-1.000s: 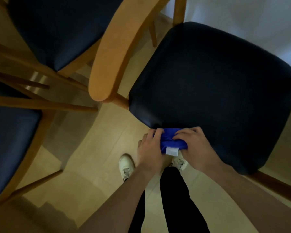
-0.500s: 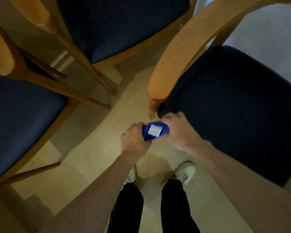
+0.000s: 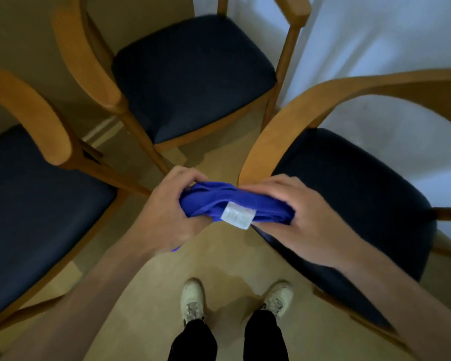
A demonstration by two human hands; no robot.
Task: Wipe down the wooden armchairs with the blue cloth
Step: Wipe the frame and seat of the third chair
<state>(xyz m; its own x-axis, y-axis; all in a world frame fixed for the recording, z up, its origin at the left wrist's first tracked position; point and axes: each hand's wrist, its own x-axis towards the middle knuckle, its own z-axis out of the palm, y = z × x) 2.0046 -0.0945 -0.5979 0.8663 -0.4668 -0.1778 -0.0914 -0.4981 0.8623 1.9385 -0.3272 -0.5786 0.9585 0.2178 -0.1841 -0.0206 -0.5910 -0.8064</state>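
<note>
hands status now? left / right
Left hand: closed, grip on one end of the blue cloth.
Right hand: closed, grip on the cloth's other end.

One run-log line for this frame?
left hand: grips bunched blue cloth | right hand: grips cloth | cloth off the three wooden armchairs | wiping: not underway

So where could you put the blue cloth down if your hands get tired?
Any of three dark seats is bare: the left chair's, the far chair's, or the right chair's beside the right hand. The floor between the shoes and the cloth is open too. Between the chairs, legs and armrests crowd together ahead of the left hand.
</note>
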